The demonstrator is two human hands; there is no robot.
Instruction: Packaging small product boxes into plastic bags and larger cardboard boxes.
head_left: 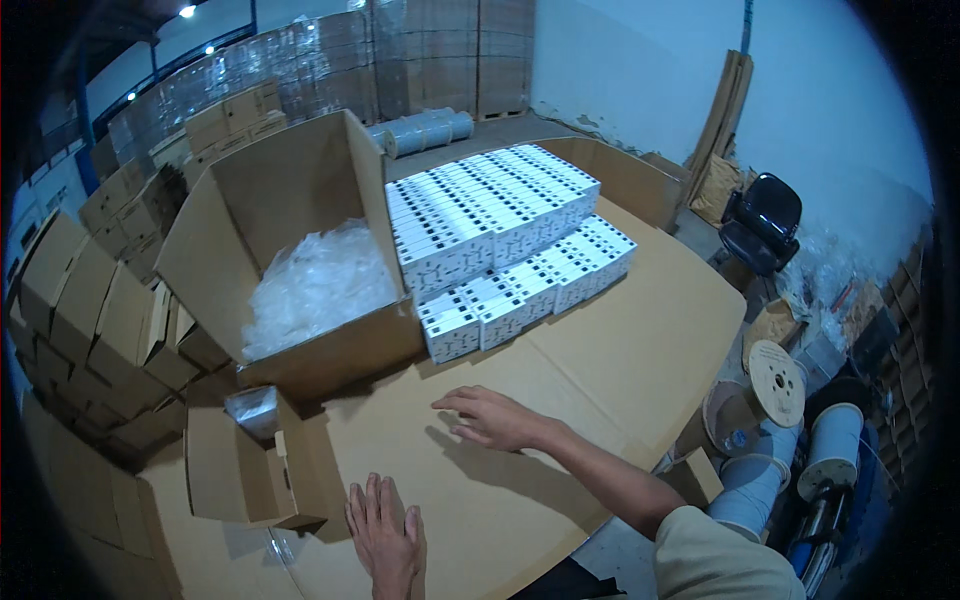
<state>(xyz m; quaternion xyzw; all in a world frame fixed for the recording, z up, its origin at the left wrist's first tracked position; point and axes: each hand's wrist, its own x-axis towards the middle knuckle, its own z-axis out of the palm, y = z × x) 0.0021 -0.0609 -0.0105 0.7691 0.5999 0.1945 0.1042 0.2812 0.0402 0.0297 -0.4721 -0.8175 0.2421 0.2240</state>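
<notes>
Warehouse with wrapped carton stacks

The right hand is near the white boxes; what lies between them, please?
In the head view, only bare cardboard separates the right hand from the white boxes.

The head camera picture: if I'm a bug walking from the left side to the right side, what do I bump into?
Piled brown boxes → small open box → the person's left hand → right hand → black chair.
</notes>
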